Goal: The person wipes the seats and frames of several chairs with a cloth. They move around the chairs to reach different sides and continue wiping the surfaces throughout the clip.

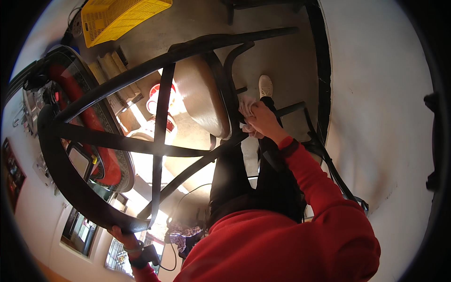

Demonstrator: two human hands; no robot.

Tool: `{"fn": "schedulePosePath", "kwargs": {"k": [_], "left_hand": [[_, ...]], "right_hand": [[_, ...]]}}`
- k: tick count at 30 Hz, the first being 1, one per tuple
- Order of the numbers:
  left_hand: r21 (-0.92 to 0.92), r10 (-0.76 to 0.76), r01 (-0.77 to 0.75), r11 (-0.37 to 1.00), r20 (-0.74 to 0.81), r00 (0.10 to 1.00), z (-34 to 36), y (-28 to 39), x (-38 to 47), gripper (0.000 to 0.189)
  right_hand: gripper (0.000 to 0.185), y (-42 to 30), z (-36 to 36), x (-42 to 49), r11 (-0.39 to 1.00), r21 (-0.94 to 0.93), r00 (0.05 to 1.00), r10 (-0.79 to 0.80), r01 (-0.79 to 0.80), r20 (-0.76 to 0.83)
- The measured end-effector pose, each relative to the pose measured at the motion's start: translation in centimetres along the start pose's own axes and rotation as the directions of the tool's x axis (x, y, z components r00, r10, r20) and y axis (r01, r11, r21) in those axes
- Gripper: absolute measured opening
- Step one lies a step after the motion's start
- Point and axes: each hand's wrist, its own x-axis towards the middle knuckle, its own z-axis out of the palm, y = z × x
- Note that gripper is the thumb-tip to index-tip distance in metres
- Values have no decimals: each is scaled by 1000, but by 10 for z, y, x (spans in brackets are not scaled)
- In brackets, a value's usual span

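A dark chair with a crossed back (160,149) is tipped over in front of me, its curved top rail (70,183) toward the lower left. My left hand (123,238) grips the lower end of that rail, with some fingers hidden behind it. A smooth tan seat (201,95) joins the dark frame near the middle. My right hand (264,121) holds a crumpled pale cloth (247,105) against the frame beside the seat. Part of the cloth hangs below the fingers, and the hand covers the exact contact spot.
A yellow plastic crate (119,21) stands on the floor at upper left. A table with a red and patterned top (105,155) is at left, near brown slabs (114,75). A red-and-white round object (160,97) lies beyond the chair back. Another dark metal frame (329,165) stands right, by the white wall (373,88).
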Motion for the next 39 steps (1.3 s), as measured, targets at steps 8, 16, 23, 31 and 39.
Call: {"fn": "schedulePosePath", "kwargs": {"k": [8,16,23,31,39], "left_hand": [[124,66,-67,990,18,998,38,23,-18,69],[-58,34,-24,998,194,980,62,44,-21,63],[-63,119,-107,992,244,962,106,90,-50,34],[58,43,-66,996,333,942,113,111,-50,28],[-221,154,-71,973,384,910,130,120,-47,25]], "right_hand": [[39,-73,-74,72,891,370,785,24,264,-619],[37,-146,-71,79,699,658,920,1,279,-391],[38,-203,-103,135,957,181,682,-24,228,-731],[26,-319,-138,136,611,593,851,-351,525,-391],[39,-354,-167,107,548,71,425,-555,834,-715]]}}
